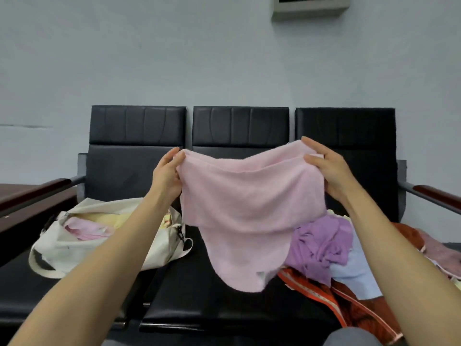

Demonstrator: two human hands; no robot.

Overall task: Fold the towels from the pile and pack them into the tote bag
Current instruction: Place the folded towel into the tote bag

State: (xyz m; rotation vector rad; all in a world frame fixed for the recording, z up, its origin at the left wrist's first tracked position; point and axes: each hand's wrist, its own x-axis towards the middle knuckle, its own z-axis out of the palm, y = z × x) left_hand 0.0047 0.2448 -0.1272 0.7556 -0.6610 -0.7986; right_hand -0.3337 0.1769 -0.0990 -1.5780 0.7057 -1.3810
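A pink towel (247,211) hangs in the air over the middle seat, doubled over once along its top edge. My left hand (167,174) pinches its upper left corner and my right hand (329,168) pinches its upper right corner. The cream tote bag (62,245) lies open on the left seat, with pink and yellow folded towels showing inside. The towel pile (321,243) sits on the right seat: a purple towel on top, a light blue one (356,275) beneath, and orange-red cloth (324,293) under them.
A black three-seat bench (239,128) stands against a pale wall, with wooden armrests at left (37,191) and right (436,196). A dark table edge sits at far left. A grey knee (349,337) shows at the bottom.
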